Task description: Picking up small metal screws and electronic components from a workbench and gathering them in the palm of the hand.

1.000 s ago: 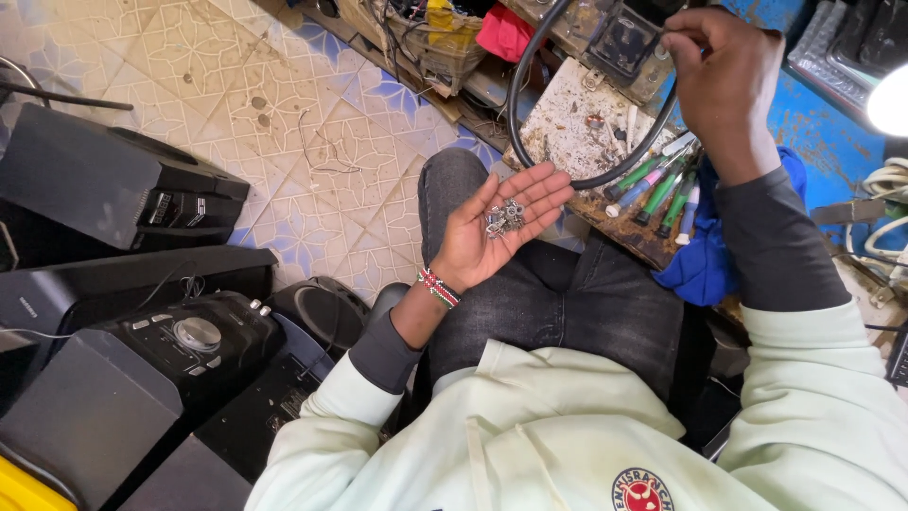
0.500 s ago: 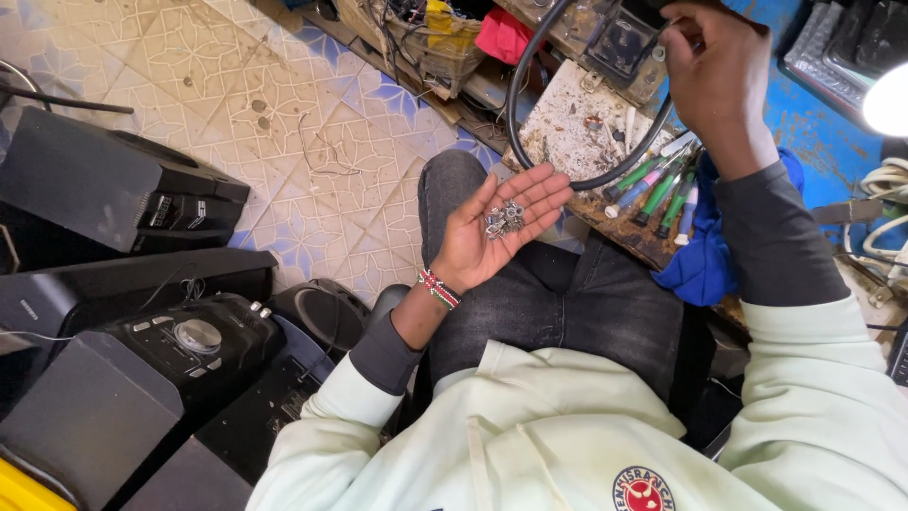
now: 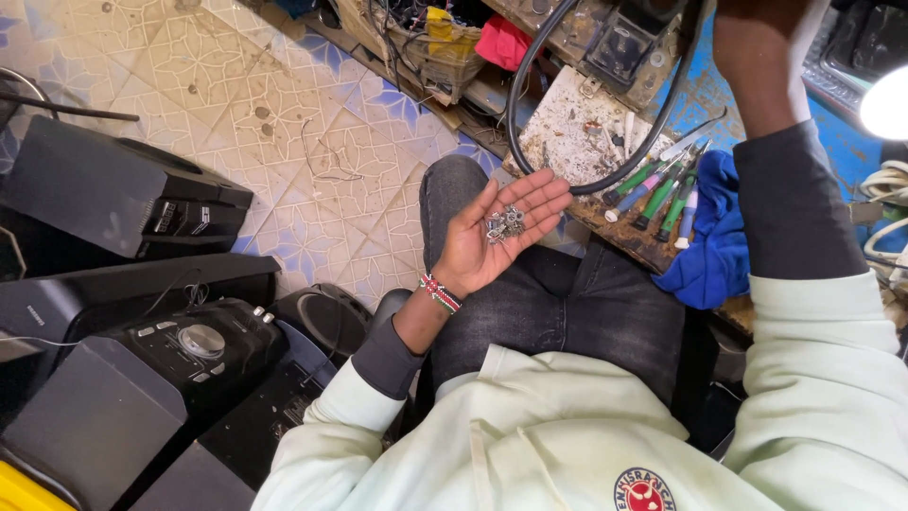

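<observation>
Left hand (image 3: 501, 232) lies flat and spread, palm up, with small metal screws (image 3: 504, 224) loose in its middle. One tilt could spill them onto the floor (image 3: 284, 142) at nine o'clock. Right hand (image 3: 757, 43) reaches up at one o'clock; I cannot tell its grip.

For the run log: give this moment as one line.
left hand: open, palm up, cupping small metal parts | right hand: raised, mostly out of frame | black cable: looped over bench

Quick count of the stuff in view

One small pile of screws (image 3: 504, 225), too bunched up to count, roughly five screwdrivers (image 3: 653, 194), one blue cloth (image 3: 711, 246), one black cable loop (image 3: 605, 104), one beaded bracelet (image 3: 440, 293), one lamp (image 3: 886, 102).
</observation>
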